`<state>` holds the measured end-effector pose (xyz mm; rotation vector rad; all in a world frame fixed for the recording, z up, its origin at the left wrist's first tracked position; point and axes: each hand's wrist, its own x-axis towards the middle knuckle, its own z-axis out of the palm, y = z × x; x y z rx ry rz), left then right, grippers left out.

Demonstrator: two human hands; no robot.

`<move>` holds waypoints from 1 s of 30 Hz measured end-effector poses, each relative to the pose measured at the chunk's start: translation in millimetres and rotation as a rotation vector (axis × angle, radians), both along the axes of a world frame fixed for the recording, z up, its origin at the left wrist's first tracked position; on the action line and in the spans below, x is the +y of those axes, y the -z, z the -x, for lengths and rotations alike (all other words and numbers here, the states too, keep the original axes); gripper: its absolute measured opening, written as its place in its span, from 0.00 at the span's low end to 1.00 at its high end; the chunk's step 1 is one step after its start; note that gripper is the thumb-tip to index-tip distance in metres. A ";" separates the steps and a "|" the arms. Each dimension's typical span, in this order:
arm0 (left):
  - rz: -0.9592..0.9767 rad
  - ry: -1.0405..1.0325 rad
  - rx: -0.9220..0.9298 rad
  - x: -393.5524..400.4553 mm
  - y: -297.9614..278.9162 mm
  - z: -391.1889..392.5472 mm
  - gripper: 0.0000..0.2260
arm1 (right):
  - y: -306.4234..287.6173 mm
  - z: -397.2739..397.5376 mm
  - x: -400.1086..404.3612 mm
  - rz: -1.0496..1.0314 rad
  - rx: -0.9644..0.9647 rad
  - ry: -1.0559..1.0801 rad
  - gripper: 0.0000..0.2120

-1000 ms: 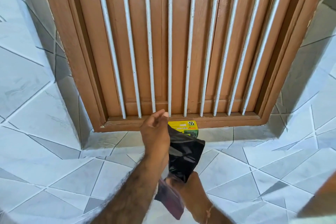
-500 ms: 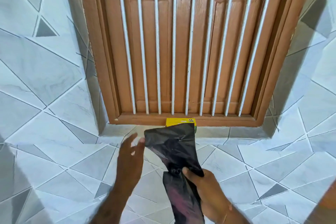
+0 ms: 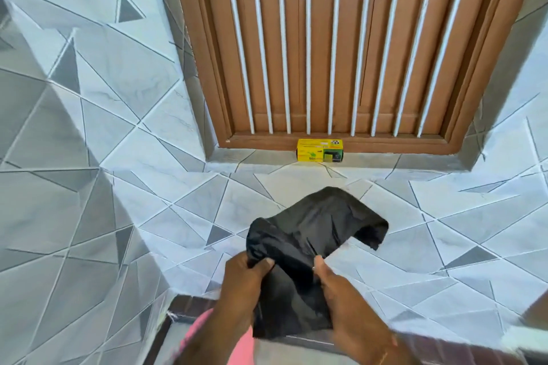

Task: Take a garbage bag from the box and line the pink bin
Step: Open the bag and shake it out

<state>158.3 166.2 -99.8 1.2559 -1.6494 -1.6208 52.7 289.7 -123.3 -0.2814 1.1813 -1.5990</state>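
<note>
Down at six o'clock, both hands are working the bag [image 3: 311, 234] now: the left hand [image 3: 243, 284] is pinching its near edge between thumb and fingers, and the right hand [image 3: 341, 299] is pinching it too, just beside the left. Black plastic is bunching up and flopping away toward one o'clock, not yet opened. Up at twelve o'clock the box [image 3: 320, 150] is sitting on the tiled ledge, touching the foot of the wooden window frame [image 3: 207, 68], well apart from the hands. At seven o'clock a pink curve, likely the bin [image 3: 204, 323], is peeking out under the left forearm; most of it is hidden. Looks like the unfolding step is under way. Next move is calling for finding the bag's mouth, parting the layers, then lowering it over the bin's rim
</note>
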 end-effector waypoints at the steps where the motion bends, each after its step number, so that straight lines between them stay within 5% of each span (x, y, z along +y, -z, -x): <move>1: 0.023 0.003 -0.015 1.9 -0.8 -4.5 0.08 | 1.5 -10.7 2.8 -0.010 0.043 -0.023 0.22; 5: 0.019 0.009 -0.041 7.3 -3.5 -19.3 0.08 | 2.4 -38.8 -2.4 0.023 0.145 0.027 0.22; 10: -0.026 -0.017 -0.036 -8.7 -0.3 -50.4 0.08 | 4.8 -76.5 -13.9 0.003 0.268 0.087 0.10; 16: -0.004 0.055 -0.082 -42.3 6.4 -102.0 0.10 | 4.1 -126.7 -38.1 -0.023 0.147 0.192 0.08; 22: -0.377 0.427 0.003 -62.9 11.0 -164.2 0.12 | 3.4 -165.1 -61.1 0.013 0.033 0.361 0.11; 24: -0.417 0.399 0.108 -63.8 11.4 -172.7 0.15 | 3.6 -174.1 -63.1 0.015 0.007 0.409 0.11; 30: -0.113 0.278 -0.011 -62.8 4.0 -173.4 0.09 | -4.5 -188.0 -55.4 -0.067 -0.023 0.407 0.14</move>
